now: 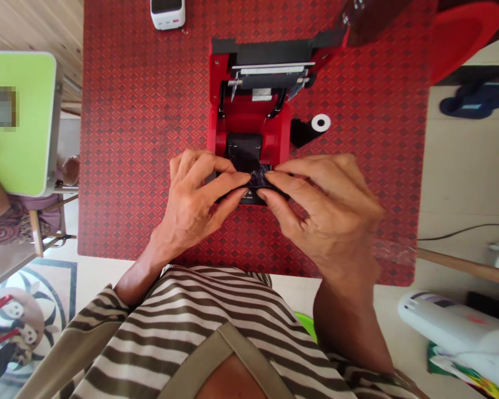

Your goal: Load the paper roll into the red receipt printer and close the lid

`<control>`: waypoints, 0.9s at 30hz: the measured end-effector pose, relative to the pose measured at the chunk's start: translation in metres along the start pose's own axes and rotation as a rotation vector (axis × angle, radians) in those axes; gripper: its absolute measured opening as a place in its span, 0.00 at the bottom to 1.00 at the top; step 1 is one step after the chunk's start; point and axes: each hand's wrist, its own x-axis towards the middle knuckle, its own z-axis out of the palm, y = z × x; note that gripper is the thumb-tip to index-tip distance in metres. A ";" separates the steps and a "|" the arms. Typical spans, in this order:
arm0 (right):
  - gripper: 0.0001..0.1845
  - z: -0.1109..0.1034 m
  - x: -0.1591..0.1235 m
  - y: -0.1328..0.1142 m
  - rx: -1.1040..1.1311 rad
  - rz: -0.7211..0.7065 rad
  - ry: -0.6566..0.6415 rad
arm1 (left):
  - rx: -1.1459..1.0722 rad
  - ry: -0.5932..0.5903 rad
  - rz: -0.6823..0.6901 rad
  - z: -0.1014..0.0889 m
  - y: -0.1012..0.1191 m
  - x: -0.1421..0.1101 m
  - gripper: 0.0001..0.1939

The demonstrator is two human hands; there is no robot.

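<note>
A red label printer (pixel 249 122) stands with its lid raised on the table in front of me. Black glossy ribbon (pixel 244 149) runs over its middle towards me. My left hand (pixel 205 191) pinches the near end of this ribbon between thumb and fingers. From the other side my right hand (pixel 320 199) pinches the same strip, its fingertips a short gap from the left ones. A black front edge with small print (pixel 255 197) shows just below the fingertips. Both hands cover part of the printer's near side.
Right of the printer lies a black roll with a white end (pixel 320 122). A small white device (pixel 167 15) sits at the far left of the red patterned table (pixel 141 100). Beyond the table are a green-topped table (pixel 25 160), a red chair (pixel 466 33) and dark slippers (pixel 474 100).
</note>
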 end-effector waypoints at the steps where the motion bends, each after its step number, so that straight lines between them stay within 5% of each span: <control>1: 0.16 -0.002 0.001 0.000 0.011 -0.014 0.004 | -0.003 0.010 0.009 0.000 0.000 0.000 0.05; 7: 0.25 -0.016 0.050 0.026 -0.177 -0.213 0.302 | 0.011 0.016 0.053 -0.002 0.000 0.001 0.09; 13: 0.39 0.002 0.095 0.050 -0.199 -0.226 0.193 | 0.060 0.031 0.070 -0.005 0.002 0.000 0.09; 22: 0.22 0.001 0.047 0.010 -0.179 -0.077 0.219 | 0.071 0.048 0.104 -0.007 0.002 -0.001 0.09; 27: 0.15 0.010 0.028 0.014 -0.119 -0.162 0.236 | 0.040 0.050 0.098 -0.006 0.002 -0.001 0.09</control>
